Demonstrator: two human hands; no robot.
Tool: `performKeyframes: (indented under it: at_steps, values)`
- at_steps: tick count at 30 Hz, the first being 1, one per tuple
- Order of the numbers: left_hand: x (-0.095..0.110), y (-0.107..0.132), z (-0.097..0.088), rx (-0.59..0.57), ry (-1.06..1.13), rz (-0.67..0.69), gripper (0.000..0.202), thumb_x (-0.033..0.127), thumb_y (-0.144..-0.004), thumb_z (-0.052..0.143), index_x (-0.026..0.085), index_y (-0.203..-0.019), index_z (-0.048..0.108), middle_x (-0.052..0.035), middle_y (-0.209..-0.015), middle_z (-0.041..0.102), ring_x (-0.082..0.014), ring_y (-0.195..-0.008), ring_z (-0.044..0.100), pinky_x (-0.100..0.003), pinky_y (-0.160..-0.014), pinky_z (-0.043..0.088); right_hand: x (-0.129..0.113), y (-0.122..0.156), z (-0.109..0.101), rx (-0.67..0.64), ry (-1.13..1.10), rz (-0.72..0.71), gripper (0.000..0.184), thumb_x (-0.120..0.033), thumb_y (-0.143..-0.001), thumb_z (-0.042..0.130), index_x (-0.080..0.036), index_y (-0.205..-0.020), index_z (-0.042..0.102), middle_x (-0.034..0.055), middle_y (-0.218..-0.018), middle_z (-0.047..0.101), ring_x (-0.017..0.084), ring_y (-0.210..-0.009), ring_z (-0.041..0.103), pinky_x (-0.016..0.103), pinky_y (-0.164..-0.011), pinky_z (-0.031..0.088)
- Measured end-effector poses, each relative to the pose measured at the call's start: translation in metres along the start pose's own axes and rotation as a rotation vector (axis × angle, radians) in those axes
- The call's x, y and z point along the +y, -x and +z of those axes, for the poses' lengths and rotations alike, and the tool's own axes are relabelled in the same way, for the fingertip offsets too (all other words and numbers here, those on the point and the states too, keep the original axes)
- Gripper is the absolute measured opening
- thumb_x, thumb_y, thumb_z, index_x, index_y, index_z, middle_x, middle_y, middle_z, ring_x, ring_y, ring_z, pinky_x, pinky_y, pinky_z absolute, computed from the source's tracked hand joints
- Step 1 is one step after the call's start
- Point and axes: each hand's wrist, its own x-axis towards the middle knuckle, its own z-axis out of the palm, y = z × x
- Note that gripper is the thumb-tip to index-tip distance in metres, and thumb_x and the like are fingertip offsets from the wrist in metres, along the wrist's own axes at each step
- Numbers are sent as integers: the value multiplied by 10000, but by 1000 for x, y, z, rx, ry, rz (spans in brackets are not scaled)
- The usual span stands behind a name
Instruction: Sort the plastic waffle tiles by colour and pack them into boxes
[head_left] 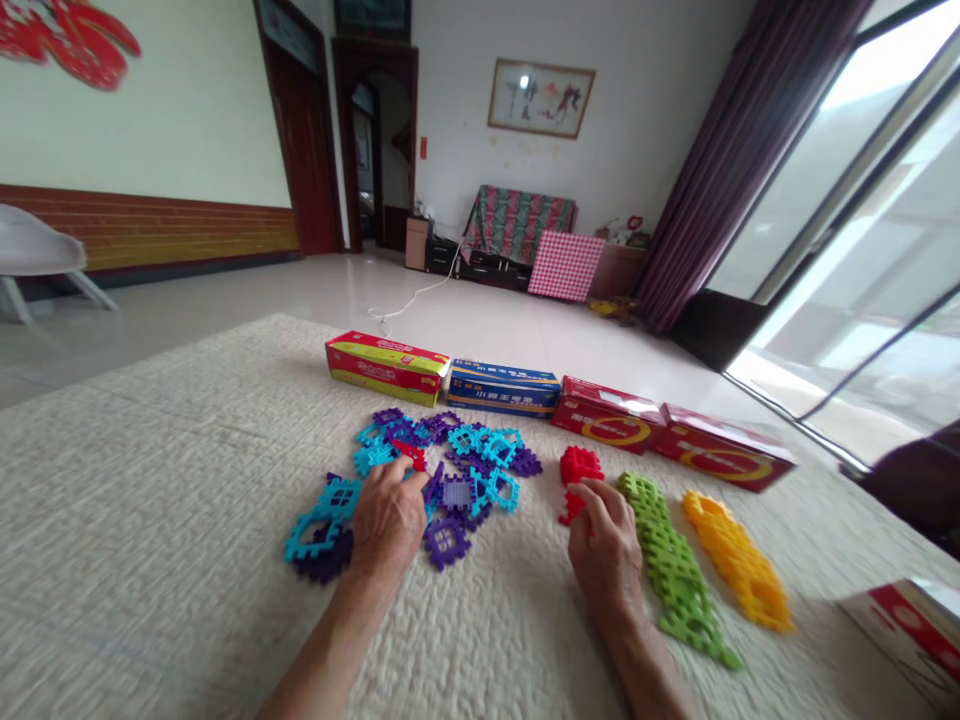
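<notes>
My left hand [388, 518] rests knuckles up on a loose pile of blue and purple interlocking plastic tiles [450, 470], its fingers curled around a small red tile [411, 455]. My right hand [604, 548] lies beside a short row of red tiles [577, 470], with its fingertips touching the near end of that row. To the right of this hand runs a line of green tiles [671, 565], and past it a line of yellow tiles [739, 560]. All lie on a cream quilted cloth [172, 530].
Several long cardboard boxes stand end to end behind the tiles: a red and yellow box [384, 367], a blue box [502, 387], two red boxes [671, 430]. Another red and white box [911, 625] sits at the near right. Tiled floor, a sofa and curtains lie beyond.
</notes>
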Motion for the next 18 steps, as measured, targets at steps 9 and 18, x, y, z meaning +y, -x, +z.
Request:
performKeyframes:
  at_steps: [9, 18]
  values:
    - [10, 0, -4, -26, 197, -5, 311, 94, -858, 472, 218, -951, 741, -55, -1005, 691, -219, -918, 592, -340, -854, 479, -23, 1, 0, -60, -159, -125, 225, -120, -869, 450, -217, -988, 614, 46, -1011, 647, 162, -921, 621, 293, -812, 506]
    - [3, 0, -3, 1, 227, -87, 288, 91, -877, 443, 185, -981, 695, -52, -899, 678, -207, -901, 598, -314, -831, 474, -22, 4, 0, -150, -216, -128, 189, -148, -875, 462, -230, -943, 618, 25, -954, 669, 150, -872, 649, 267, -757, 522]
